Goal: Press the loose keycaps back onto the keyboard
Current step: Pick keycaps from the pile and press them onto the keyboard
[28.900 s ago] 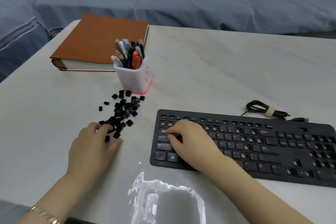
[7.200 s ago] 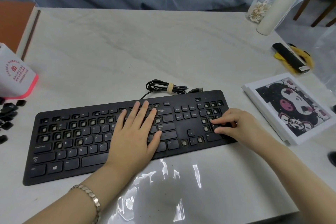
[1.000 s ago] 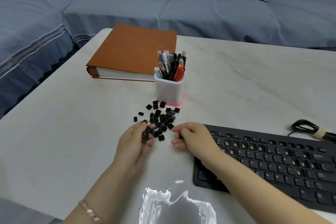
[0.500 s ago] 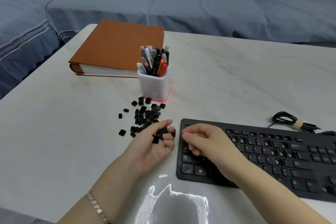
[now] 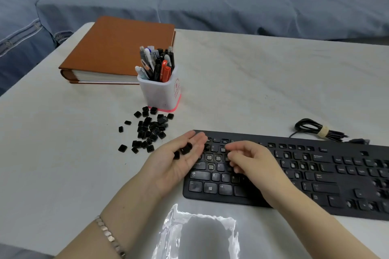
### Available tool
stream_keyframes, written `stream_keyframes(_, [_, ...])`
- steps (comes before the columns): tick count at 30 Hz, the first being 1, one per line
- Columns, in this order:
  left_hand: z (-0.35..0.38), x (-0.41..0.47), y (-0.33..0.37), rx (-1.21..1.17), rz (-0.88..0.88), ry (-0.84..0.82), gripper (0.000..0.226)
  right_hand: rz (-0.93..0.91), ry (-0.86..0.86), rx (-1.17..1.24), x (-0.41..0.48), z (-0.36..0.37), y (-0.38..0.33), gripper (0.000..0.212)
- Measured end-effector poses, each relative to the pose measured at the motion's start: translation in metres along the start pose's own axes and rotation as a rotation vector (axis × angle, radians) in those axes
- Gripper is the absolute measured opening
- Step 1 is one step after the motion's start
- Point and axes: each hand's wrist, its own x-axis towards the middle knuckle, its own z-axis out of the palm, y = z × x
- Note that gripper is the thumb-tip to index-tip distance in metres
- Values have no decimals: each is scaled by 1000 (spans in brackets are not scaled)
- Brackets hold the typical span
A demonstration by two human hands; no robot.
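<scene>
The black keyboard (image 5: 320, 193) lies on the white table at the right, with several bare sockets among its keys. My left hand (image 5: 174, 166) hovers palm up at the keyboard's left end and carries a few loose black keycaps (image 5: 183, 151) on its fingers. My right hand (image 5: 252, 164) hangs over the keyboard's left letter keys with its fingers curled down towards bare sockets. Whether it pinches a keycap is hidden. A pile of loose keycaps (image 5: 150, 130) lies on the table left of the keyboard.
A white pen holder (image 5: 161, 94) full of pens stands just behind the pile. An orange-brown album (image 5: 117, 52) lies behind it at the far left. The keyboard's coiled cable (image 5: 315, 130) rests behind the keyboard. A blue sofa (image 5: 210, 6) runs along the table's far side.
Both hands have moved right from the keycap pile onto the keyboard's left end. My left hand has turned palm up with a few keycaps on it.
</scene>
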Motion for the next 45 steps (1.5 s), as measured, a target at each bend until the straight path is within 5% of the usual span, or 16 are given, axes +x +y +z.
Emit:
stream_keyframes(8, [-6, -9, -1, 49, 18, 51, 30, 26, -37, 246, -4, -16, 6, 24])
stream_keyframes(12, [-7, -14, -6, 130, -31, 109, 19, -73, -11, 239, -11, -16, 3, 12])
stream_keyframes(21, [-1, -21, -17, 213, -55, 80, 18, -276, -132, 347, -36, -19, -5, 30])
stream_keyframes(29, [0, -20, -26, 246, -53, 110, 18, -33, -118, 403, -37, -22, -3, 22])
stream_keyframes(45, [5, -14, -53, 517, 54, 176, 21, 119, 12, 384, -39, -65, 31, 18])
